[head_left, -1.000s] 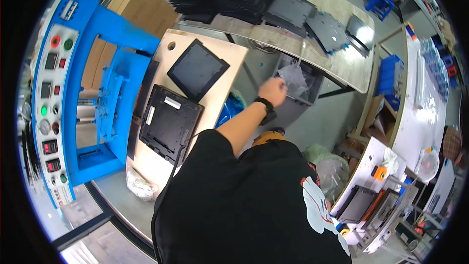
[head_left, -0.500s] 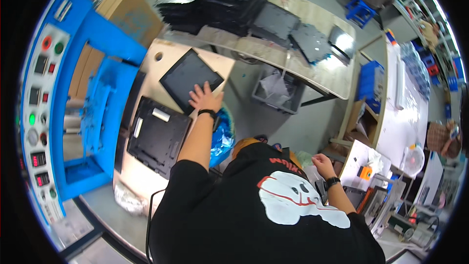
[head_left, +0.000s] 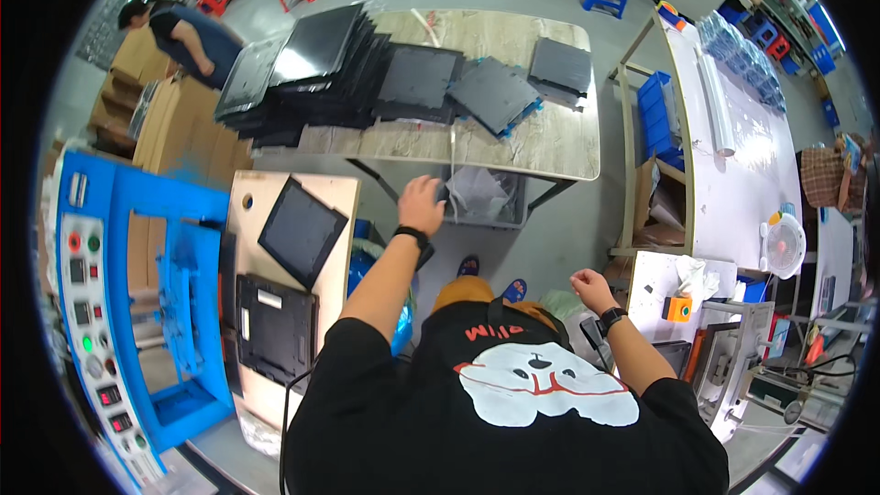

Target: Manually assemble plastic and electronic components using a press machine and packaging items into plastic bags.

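Observation:
My left hand [head_left: 422, 207] is in the air past the right edge of a wooden board, with its fingers loosely bent and apart. Nothing shows in its grasp; a small dark patch beside the fingertips is too unclear to name. On the board, a flat black panel [head_left: 303, 230] lies turned at an angle. Below it sits a black tray-like frame [head_left: 275, 328] with pale strips, its upper edge next to the panel. My right hand [head_left: 591, 288] is raised at my right side, away from any surface, its fingers curled closed with nothing visible in them.
A blue press machine [head_left: 195, 312] with a button panel stands left of the wooden board [head_left: 321, 185]. Ahead, a table [head_left: 513, 154] carries stacked black panels [head_left: 323, 55] and several loose ones. Under it is a grey bin [head_left: 490, 197]. A person [head_left: 188, 41] stands far left; a white workbench [head_left: 742, 183] is right.
My left hand has lifted off the black panel and moved right, beyond the board. The view has swung, bringing more of the far table and a standing person into sight. My right hand stays curled.

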Demonstrator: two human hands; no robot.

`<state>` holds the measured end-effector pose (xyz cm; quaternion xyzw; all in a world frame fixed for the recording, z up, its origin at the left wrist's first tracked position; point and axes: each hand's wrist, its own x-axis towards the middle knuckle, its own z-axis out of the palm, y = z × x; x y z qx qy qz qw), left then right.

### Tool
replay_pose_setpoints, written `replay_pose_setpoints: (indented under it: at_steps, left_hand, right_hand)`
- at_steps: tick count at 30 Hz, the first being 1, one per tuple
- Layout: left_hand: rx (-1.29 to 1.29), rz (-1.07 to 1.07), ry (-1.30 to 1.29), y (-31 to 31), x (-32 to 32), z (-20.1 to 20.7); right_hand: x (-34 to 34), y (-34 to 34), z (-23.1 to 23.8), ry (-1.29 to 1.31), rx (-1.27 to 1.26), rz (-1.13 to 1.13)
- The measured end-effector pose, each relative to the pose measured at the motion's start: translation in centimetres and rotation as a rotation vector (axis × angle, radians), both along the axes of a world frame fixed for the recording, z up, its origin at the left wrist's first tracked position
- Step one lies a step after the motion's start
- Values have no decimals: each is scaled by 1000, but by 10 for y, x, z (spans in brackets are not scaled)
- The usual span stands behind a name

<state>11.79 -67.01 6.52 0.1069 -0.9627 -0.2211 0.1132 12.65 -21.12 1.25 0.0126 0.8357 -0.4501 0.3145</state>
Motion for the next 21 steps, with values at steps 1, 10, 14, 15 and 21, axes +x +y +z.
replay_pose_setpoints:
  at_steps: [1, 10, 14, 15, 21]
  left_hand:
    - [74, -31, -2, 7, -31, -11]
    - [-356, -398, -124, -3, -232, -40]
    - [-337, -659, -194, -19, -256, -40]
    - [-332, -671, -199, -22, -257, -45]
    - [-169, -622, 306, -36, -285, 6]
  right_hand:
    - [-6, -4, 2, 70, 12, 25]
    - [-9, -18, 30, -41, 148, -153]
    - [0, -26, 22, -91, 198, -220]
    - [0, -31, 22, -113, 228, -199]
    - [-28, -61, 22, -63, 240, -129]
